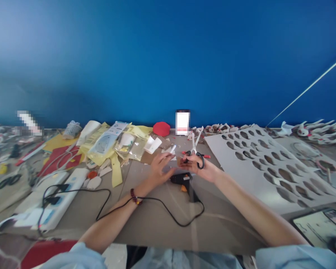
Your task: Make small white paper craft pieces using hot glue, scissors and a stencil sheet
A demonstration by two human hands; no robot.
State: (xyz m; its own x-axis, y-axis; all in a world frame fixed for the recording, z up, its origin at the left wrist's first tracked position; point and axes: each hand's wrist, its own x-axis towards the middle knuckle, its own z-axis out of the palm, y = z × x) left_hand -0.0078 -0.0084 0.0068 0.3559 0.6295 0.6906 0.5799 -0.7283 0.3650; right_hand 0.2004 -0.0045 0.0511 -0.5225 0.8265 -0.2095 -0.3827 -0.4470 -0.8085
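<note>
I have the black glue gun (183,179) lying on its side on the worktop (156,231), its handle towards me and its orange trigger showing. Just beyond it and to its right, my right hand (203,168) is closed round the dark handles of a pair of scissors (194,150), blades up and slightly parted. Beyond the gun and to its left, my left hand (159,168) stands with thumb and fingers apart; a small white piece (173,148) shows at its fingertips, and I can't tell whether it is gripped. A red pen-like tool (205,156) lies beyond the gun, behind the scissors. From the gun's handle the black cord (184,226) loops left past my bracelet (133,196) to the power strip (68,194), well left of the gun. Right of the gun spreads a white sheet (245,170) full of leaf-shaped holes.
</note>
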